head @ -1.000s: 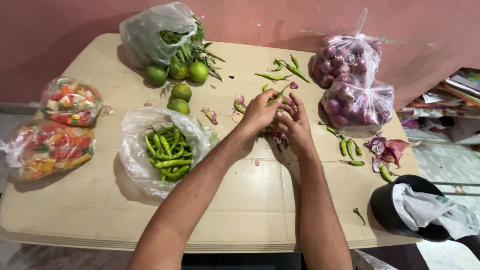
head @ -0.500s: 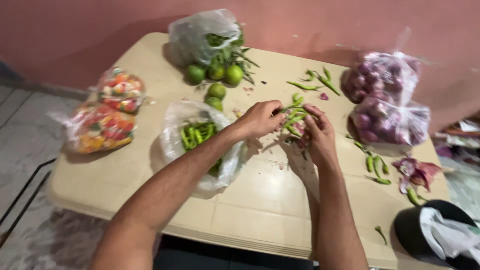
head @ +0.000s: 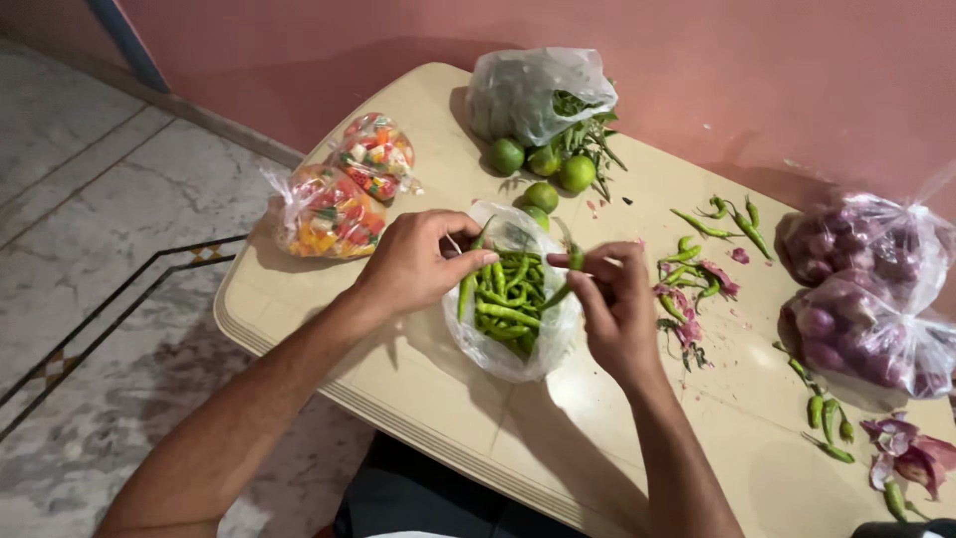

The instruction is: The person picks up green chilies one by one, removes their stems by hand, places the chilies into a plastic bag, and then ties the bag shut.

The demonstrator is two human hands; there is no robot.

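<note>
Head view: left hand (head: 413, 264) pinches a green chilli (head: 466, 291) over the open bag of chillies (head: 510, 299) on the counter (head: 478, 418). Right hand (head: 612, 304) pinches another chilli (head: 570, 274). Chillies look light, thin and bendy; hold them near the stalk.

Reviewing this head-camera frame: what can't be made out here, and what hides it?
- Lower chillies in the open bag: head view, covered by the chillies on top and the crumpled plastic.
- Contents of the far bag: mostly veiled by cloudy plastic; only green stems poke out.
- Onion bags: cut off by the right edge.
- Left hand: its grip on a chilli is clear, but the palm is hidden.
- Black object at the bottom right corner: almost wholly out of frame.
</note>
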